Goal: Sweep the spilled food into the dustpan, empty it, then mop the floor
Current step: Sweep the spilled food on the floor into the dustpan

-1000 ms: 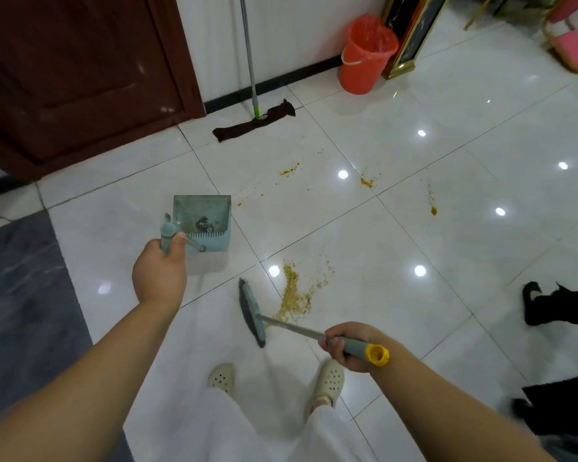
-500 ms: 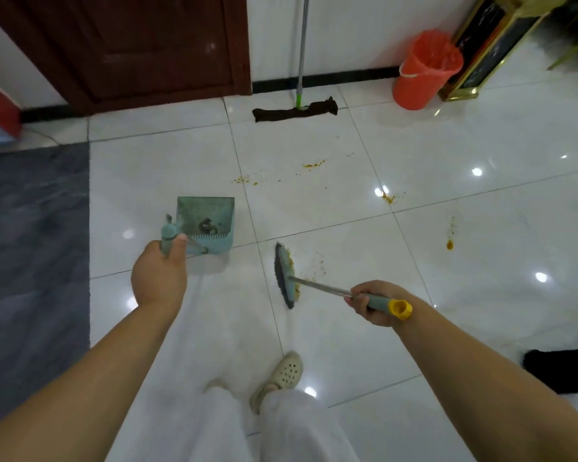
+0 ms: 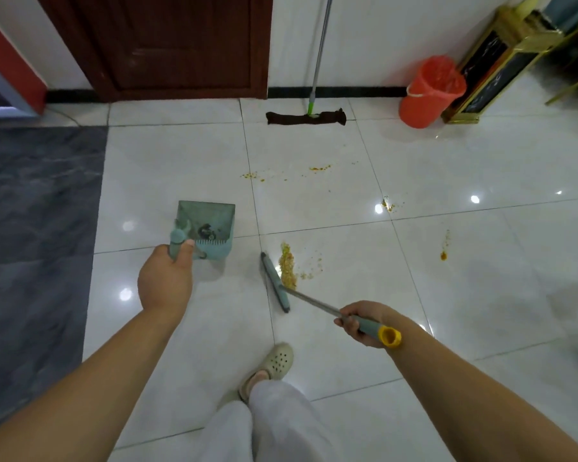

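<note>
My left hand (image 3: pixel 165 281) grips the handle of a teal dustpan (image 3: pixel 211 228), held just over the white tile floor; dark bits lie inside it. My right hand (image 3: pixel 361 323) grips the broom's yellow-capped handle (image 3: pixel 386 335). The broom head (image 3: pixel 276 282) rests on the floor, with a yellow pile of spilled food (image 3: pixel 287 266) gathered against its right side. Smaller food patches lie farther off: the crumbs (image 3: pixel 319 168), a spot (image 3: pixel 388 205) and a streak (image 3: pixel 443 253). A mop (image 3: pixel 306 117) with a dark cloth leans against the far wall.
An orange bin (image 3: pixel 429 91) with a liner stands by the wall at the right, beside a gold-framed black stand (image 3: pixel 491 61). A dark wooden door (image 3: pixel 181 45) is behind. A grey floor section (image 3: pixel 37 228) runs along the left. My shoe (image 3: pixel 274 361) is between my arms.
The view has swung left and forward, so the mop and bin sit more centred. The broom has swept the scattered food into a tighter pile beside its head. The dustpan hand kept its hold.
</note>
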`<state>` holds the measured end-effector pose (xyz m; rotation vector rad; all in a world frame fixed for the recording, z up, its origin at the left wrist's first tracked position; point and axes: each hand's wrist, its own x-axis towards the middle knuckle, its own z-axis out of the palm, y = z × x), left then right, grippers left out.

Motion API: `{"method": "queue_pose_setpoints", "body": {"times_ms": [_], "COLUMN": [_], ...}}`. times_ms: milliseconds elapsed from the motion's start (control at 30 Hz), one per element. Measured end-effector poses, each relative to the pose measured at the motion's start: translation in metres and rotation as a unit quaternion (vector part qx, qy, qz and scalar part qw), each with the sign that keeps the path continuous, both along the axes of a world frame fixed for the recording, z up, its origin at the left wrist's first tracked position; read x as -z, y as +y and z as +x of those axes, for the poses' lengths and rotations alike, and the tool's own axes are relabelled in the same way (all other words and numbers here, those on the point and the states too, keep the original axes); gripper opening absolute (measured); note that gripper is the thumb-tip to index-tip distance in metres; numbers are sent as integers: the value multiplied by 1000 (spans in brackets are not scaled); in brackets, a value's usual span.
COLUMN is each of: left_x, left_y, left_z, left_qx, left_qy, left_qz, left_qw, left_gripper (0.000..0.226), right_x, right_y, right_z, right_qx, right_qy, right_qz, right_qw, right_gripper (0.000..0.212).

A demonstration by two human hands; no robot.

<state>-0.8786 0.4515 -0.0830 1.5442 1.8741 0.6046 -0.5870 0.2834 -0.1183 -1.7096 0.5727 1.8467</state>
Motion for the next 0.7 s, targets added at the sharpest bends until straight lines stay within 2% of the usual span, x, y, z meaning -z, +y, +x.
{"method": "queue_pose_setpoints", "body": {"times_ms": [267, 367, 567, 700], "left_x": [-5, -4, 1, 9], "left_y": [-32, -33, -17, 5], "left_z": [-3, 16, 91, 163], "left_qx": [16, 22, 34, 44], "left_qy": [-30, -30, -23, -14], "left_qz": [-21, -34, -43, -48], "left_qw": [999, 999, 998, 998], "left_gripper": [40, 41, 41, 46], "right_x": [-21, -22, -11, 3], "right_y": [-32, -34, -6, 22], "right_z": [27, 51, 124, 193], "right_qx": [93, 107, 111, 122], "right_qy": [-44, -49, -59, -80], "right_qz": [65, 78, 72, 73], "right_qw": [993, 990, 989, 987], "right_gripper": [4, 4, 14, 9]}}
